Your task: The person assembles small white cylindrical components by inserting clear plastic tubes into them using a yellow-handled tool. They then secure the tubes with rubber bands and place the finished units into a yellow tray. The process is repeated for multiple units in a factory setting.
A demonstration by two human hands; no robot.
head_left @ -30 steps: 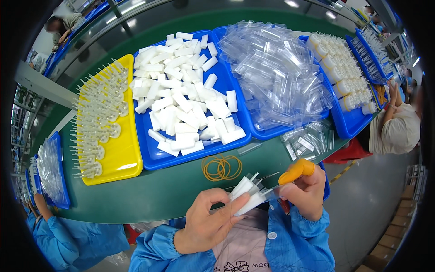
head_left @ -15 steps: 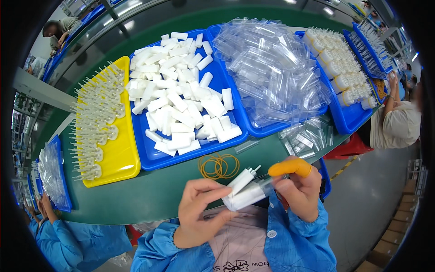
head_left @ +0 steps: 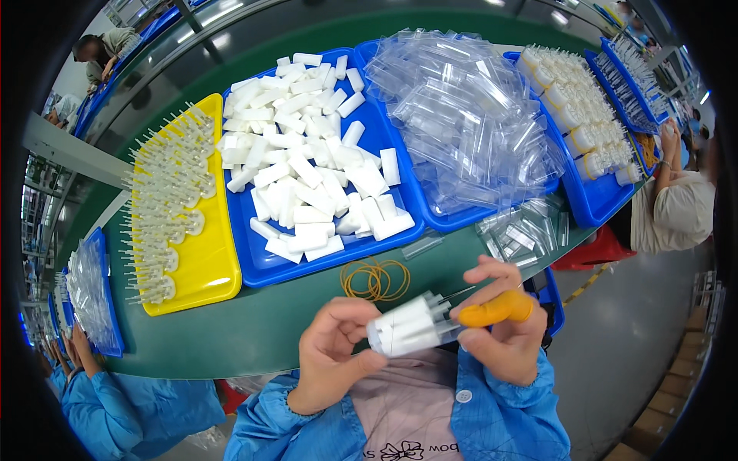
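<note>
A bundle of white pieces in clear plastic sleeves is held above the near table edge. My left hand grips its rounded white end, thumb below and fingers above. At its clear end, my right hand pinches with the thumb and a finger wearing an orange finger cot; another finger is raised. A thin dark rod or wire shows by that finger; what holds it cannot be made out. Just beyond the bundle, several tan rubber bands lie on the green table.
A yellow tray holds white stemmed parts. Blue trays hold white blocks, clear sleeves and bundled white parts. Loose sleeves lie near the right table edge. Co-workers sit at the left and right.
The white pieces, splayed apart before, now lie together as one bundle. My left hand has shifted to its end, and a right finger has lifted.
</note>
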